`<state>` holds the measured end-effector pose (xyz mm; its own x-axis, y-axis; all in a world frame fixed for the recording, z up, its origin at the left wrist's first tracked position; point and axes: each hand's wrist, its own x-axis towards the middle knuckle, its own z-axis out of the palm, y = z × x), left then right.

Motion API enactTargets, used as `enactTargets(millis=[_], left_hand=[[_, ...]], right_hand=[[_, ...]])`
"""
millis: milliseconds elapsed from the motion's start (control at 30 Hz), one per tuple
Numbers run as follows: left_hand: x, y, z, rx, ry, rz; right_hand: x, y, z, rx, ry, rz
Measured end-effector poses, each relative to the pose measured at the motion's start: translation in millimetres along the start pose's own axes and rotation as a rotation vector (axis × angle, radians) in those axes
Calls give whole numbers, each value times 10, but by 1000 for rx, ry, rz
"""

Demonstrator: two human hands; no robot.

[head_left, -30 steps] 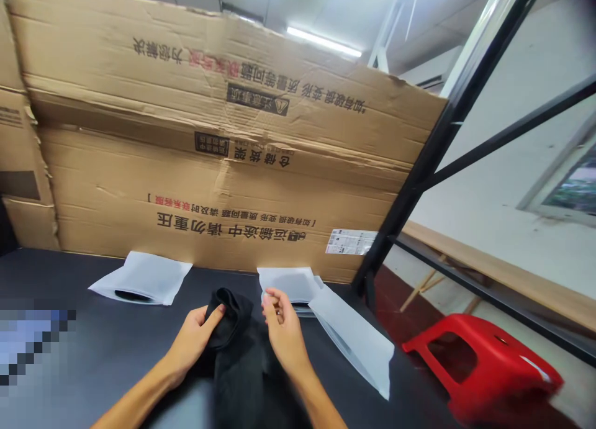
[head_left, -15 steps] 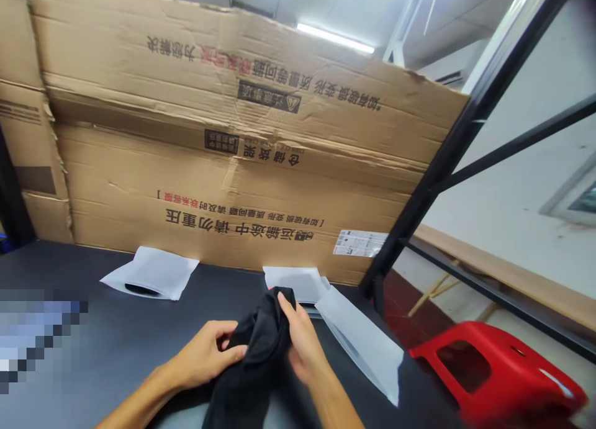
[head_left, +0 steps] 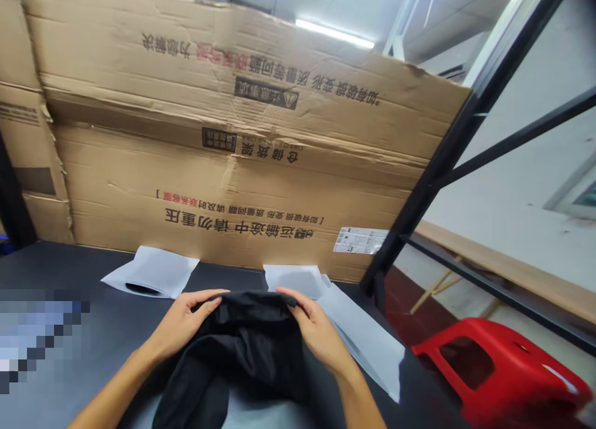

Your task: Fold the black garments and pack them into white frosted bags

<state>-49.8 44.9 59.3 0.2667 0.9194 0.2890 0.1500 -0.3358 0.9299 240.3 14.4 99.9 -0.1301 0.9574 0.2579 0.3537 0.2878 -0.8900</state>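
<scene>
A soft black garment hangs in folds between my two hands, its upper edge stretched nearly level. My left hand pinches one end of that edge between thumb and fingers. At the other end, my right hand grips the edge with the thumb on the near side. Loose cloth droops toward me and spreads at the lower left. Its exact kind of clothing cannot be made out. Beneath the cloth, a pale grey surface shows in part.
On the dark table lie a white paper-like pouch at back left and white sheets or pouches at right. Cardboard walls off the back. A black metal frame and a red plastic stool stand right. A blurred-out patch is at left.
My hands have moved apart, the left one leftward and the right one slightly right. The bunched black garment is now spread wide between them along its edge.
</scene>
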Motion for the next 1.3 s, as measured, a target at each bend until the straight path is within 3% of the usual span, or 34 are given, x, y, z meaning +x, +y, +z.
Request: enactTargets(millis=[100,233,367,467,567,633,700,767,900,1033,1133,1233,1300], left_hand=[[6,-53,-61,163,-5,21],[112,-14,-181,185,75,28],[307,423,-446,159,48,93],[397,892,-548,333,95,248],[350,1204,-360,417,212,384],[267,1249,-120,519,193,510],[197,1175,90,622,175,591],[174,1038,180,610,166,586],[303,834,6,372,156,386],[553,907,-242,333,248,281],[579,1155,-376,426,387,421],[278,1414,-469,625,395,695],[-72,1449,-446,787,224,723]], right_hand=[[109,77,94,-56,189,-70],[343,-51,173,-18,268,-131],[524,-557,16,44,271,-196],[550,-1034,-67,303,141,-207],[528,-1365,25,384,35,-195],[519,-1456,136,347,-8,-194],[523,-1460,211,279,-63,-191],[537,-1411,205,154,-123,-190],[614,-1267,10,-278,-175,-254],[748,-1211,-130,-723,22,-327],[753,-1218,-135,-767,292,-519],[543,-1133,-141,-685,505,-842],[298,-970,-167,-683,461,-954]])
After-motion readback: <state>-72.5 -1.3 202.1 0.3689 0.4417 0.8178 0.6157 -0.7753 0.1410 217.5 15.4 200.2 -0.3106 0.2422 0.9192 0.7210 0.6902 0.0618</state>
